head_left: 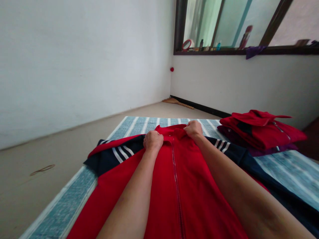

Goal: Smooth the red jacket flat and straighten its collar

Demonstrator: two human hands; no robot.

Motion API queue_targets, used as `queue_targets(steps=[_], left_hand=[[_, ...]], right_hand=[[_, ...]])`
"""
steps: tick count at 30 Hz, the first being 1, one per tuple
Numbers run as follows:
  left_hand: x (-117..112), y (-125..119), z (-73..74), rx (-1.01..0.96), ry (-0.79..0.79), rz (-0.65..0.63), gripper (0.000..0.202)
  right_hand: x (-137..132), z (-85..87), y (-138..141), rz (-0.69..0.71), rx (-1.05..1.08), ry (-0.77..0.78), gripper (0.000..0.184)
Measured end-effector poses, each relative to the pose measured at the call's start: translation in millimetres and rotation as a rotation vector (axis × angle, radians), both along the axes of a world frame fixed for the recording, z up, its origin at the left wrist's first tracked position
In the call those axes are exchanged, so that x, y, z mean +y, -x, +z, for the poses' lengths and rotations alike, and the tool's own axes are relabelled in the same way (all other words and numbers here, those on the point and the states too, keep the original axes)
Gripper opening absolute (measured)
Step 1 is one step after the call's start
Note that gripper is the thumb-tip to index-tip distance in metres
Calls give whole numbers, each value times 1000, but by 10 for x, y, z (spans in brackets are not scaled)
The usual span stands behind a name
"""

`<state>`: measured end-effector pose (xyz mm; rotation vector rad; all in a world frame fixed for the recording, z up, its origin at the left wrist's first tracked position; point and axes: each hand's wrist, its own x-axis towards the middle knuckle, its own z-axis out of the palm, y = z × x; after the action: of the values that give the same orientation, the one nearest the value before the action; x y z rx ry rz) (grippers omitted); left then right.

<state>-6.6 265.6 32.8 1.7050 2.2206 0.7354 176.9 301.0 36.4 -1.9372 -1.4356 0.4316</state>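
Observation:
A red zip-up jacket (184, 186) with navy sleeves and white stripes lies spread front-up on a blue-and-white striped mat (74, 202). Its zipper runs down the middle between my arms. My left hand (153, 140) is closed in a fist on the jacket's collar, left of the zipper. My right hand (193, 129) is closed on the collar at the right side. Both arms stretch out over the jacket's body.
A stack of folded red and purple clothes (261, 131) sits on the mat at the right. A window sill (244, 50) above holds bottles and small items. White walls meet at the far corner. A rubber band (42, 169) lies on the bare floor at the left.

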Motion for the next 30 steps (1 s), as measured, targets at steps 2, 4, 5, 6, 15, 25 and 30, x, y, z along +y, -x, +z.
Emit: queue_targets(steps=[2,4,5,6,15,25,30], left_hand=[[20,26,-5,-10,6,16,20],[43,54,-13,-15,12,17,19],[54,68,-18,-14,13,12,18],[63,80,-21,-12,13,7,18],[12,65,-24,128,-62,-136,76],[119,188,-86,-145,-125,-176,54],[154,164,-148,-352,-214,11,29]], right_hand=[[-38,-59,-52,-10,118,-40,13],[-81,-105,-74,-26,251,-76,14],[-105,-121,-72,-35,320,-91,15],[-130,-133,-64,-44,390,-103,16],[-309,-96,-59,-26,907,-90,30],[-379,-59,-250,43,1030,57,27],[-363,-71,-229,-1,1004,67,17]])
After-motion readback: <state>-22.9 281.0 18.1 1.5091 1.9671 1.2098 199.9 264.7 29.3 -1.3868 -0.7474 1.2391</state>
